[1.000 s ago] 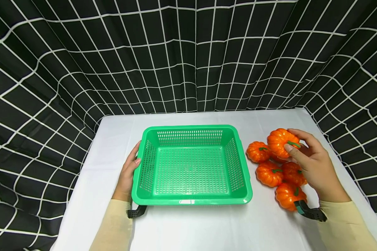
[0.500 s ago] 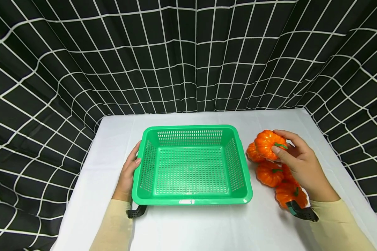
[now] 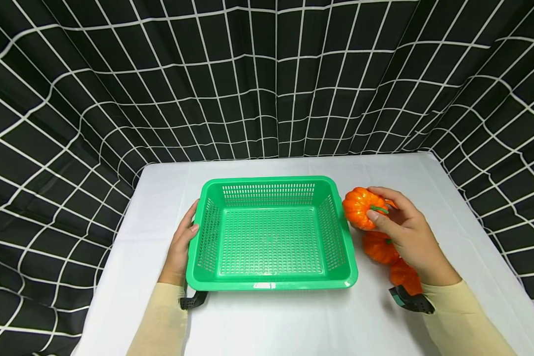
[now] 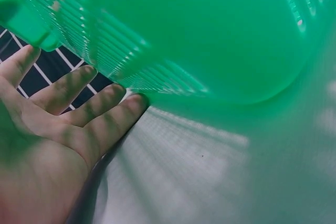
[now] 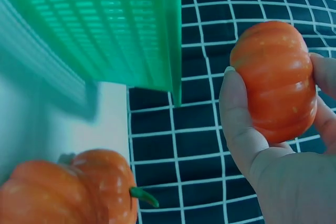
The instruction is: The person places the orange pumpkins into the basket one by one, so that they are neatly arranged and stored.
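A green plastic basket (image 3: 271, 286) stands on the white table, its slotted floor bare. My left hand (image 3: 181, 247) is at its left side; in the left wrist view the fingers (image 4: 107, 124) are spread and fairly straight, their tips against the basket's outer wall. By the basket's right rim, my right hand (image 3: 411, 237) holds up a small orange toy pumpkin (image 3: 360, 205) with a green stem, pinched between thumb and fingers. In the right wrist view that same pumpkin (image 5: 275, 82) appears beside the basket's wall (image 5: 131, 35).
More toy pumpkins lie right of the basket under my right hand and wrist, among them a near pumpkin (image 3: 405, 277) and a middle pumpkin (image 3: 378, 247); the others are mostly hidden. Black curtain with a white grid (image 3: 249, 99) surrounds the white table (image 3: 267, 324).
My right hand has carried the held pumpkin leftward from over the other pumpkins to the basket's right rim. My left hand and the basket have stayed in place.
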